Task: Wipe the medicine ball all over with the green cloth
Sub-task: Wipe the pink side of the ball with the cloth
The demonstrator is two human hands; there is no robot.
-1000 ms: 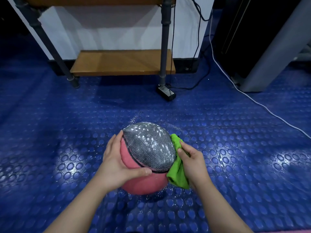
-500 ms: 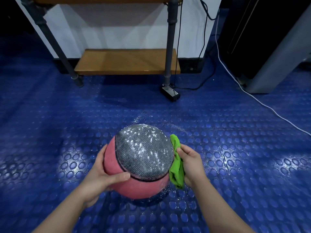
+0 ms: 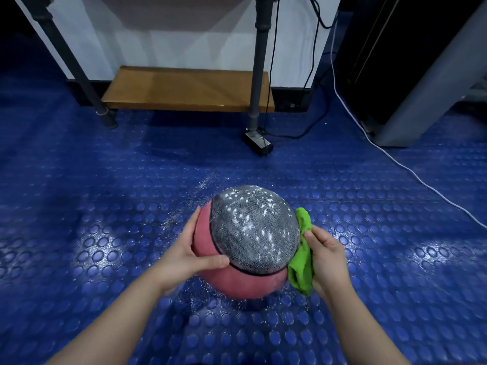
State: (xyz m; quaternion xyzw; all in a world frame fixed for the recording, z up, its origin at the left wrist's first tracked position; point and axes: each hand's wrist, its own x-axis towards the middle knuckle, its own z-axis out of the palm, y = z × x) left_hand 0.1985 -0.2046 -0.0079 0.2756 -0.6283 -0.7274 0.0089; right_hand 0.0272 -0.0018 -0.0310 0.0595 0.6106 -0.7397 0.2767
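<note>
Pink and grey rubber: medicine ball (image 3: 247, 241), one item, low in the middle of the view above the floor (image 3: 105, 233). The grey textured panel faces up and away and is dotted with white specks. The pink panels show at the left and the near side, and a dark seam runs between the two colours. A dark shadow lies under the ball. Whether the ball rests on the floor cannot be told.

Left hand (image 3: 181, 256): cups the ball's left side, fingers lying up along the pink panel, thumb stretched across the near face just below the seam. It holds the ball.

Right hand (image 3: 329, 259): fingers curled round the green cloth (image 3: 301, 262), gripping it and pressing it against the ball's right side. The cloth is bunched. Its upper end sticks up beside the grey panel, and its lower end hangs below the hand.

Floor: blue rubber matting with round studs, glossy in patches, with white specks scattered near the ball.

Background, well apart from the ball: wooden shelf (image 3: 184, 90) set low between dark pipe legs (image 3: 259, 61), against a white wall (image 3: 171, 35). A small black box (image 3: 257, 144) sits on the floor at the foot of the right leg, with a black cable (image 3: 313, 106) leading from it. A white cable (image 3: 395, 159) trails across the floor at right, past a grey slanted panel (image 3: 427, 83).
</note>
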